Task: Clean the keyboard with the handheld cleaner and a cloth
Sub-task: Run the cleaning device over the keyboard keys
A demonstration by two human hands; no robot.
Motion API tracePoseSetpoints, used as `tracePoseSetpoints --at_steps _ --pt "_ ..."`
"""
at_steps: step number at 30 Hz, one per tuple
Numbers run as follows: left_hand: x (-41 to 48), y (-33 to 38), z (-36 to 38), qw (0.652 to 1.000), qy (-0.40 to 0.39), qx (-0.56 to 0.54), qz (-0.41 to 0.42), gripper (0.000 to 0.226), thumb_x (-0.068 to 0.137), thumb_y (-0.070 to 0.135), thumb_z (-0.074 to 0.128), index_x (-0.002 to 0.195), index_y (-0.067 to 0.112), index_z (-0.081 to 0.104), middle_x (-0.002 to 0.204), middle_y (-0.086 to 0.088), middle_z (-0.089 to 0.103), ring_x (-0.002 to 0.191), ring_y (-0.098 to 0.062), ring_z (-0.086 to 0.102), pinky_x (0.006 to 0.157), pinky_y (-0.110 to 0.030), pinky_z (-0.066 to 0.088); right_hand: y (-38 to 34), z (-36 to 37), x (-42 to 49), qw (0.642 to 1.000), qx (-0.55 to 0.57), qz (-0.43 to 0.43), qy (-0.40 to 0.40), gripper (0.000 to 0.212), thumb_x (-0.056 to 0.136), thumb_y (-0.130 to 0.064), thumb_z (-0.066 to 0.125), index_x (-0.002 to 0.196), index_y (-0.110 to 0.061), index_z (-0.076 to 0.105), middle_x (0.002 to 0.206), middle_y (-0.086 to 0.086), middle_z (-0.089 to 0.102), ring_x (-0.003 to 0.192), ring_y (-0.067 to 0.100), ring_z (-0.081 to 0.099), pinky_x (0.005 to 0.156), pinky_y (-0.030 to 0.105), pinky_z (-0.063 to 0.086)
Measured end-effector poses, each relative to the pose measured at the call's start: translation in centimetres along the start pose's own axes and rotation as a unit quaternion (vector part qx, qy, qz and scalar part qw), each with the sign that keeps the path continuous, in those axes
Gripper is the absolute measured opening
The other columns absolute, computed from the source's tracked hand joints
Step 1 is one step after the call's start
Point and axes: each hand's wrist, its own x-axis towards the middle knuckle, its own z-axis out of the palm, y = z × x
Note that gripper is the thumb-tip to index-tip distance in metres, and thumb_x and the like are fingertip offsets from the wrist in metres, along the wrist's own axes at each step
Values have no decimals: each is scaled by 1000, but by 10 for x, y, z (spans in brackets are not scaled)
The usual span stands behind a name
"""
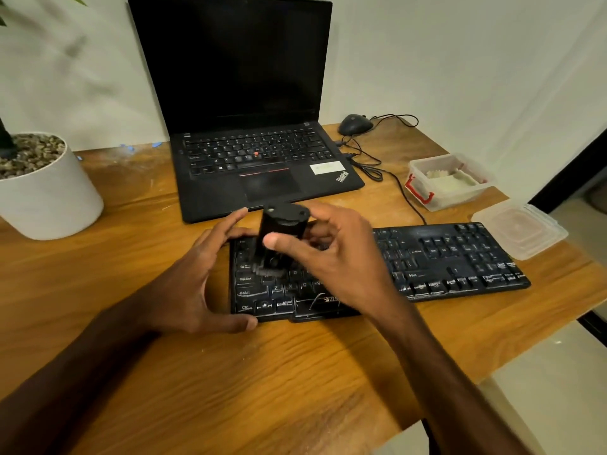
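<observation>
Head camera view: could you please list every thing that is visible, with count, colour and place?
keyboard: one, black, front of desk
handheld cleaner: one, black, over the keyboard's left keys
laptop: one, black, open, behind the keyboard
mouse: one, black, corded, right of laptop
container: one, clear, red clasp, right side
lid: one, clear, beside container
plant pot: one, white, left
desk: one, wooden
left hand: steadies keyboard's left edge
right hand: holds cleaner
</observation>
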Motion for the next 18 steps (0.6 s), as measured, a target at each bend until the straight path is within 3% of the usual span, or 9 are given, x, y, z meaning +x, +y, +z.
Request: tracePoseSetpoints --at_steps 2,6,9,11,14,18 --pt "0 -1 0 1000 -5 0 -5 148 52 59 98 163 43 2 157 25 38 147 -11 39 115 -51 44 2 -16 0 1000 -25 -5 6 40 85 -31 81 122 -18 71 100 -7 78 83 2 74 70 24 61" --pt "1 -1 -1 1000 -6 4 -7 148 53 57 99 164 42 3 159 20 39 147 -15 41 113 -52 46 4 -5 0 999 -28 0 -22 43 84 -36 81 123 -21 71 101 -6 78 82 7 75 67 37 64" --pt "0 0 -1 1000 2 17 9 142 56 57 97 165 31 10 161 19 35 150 -12 36 117 -48 43 2 26 -1 999 -23 -26 -20 42 83 -38 82 120 -20 73 101 -5 78 81 7 74 65 39 64" --pt "-1 0 0 999 4 27 20 136 58 56 95 164 24 16 162 20 32 151 -12 34 117 -48 43 -1 37 0 999 38 -13 -27 39 83 -29 83 118 -16 74 101 0 78 83 9 75 69 41 64" --pt "-1 0 0 1000 3 7 14 137 56 58 97 163 35 16 159 18 37 147 -14 42 112 -50 48 -3 24 4 999 42 -23 -17 37 85 -24 82 119 -13 72 104 0 78 86 9 75 70 38 64" --pt "-1 -2 0 1000 -4 -10 -7 147 50 62 98 163 43 5 158 21 40 147 -14 40 115 -53 44 1 -13 6 1000 -6 -18 0 40 85 -30 82 120 -15 72 104 -4 78 82 6 75 66 35 64"
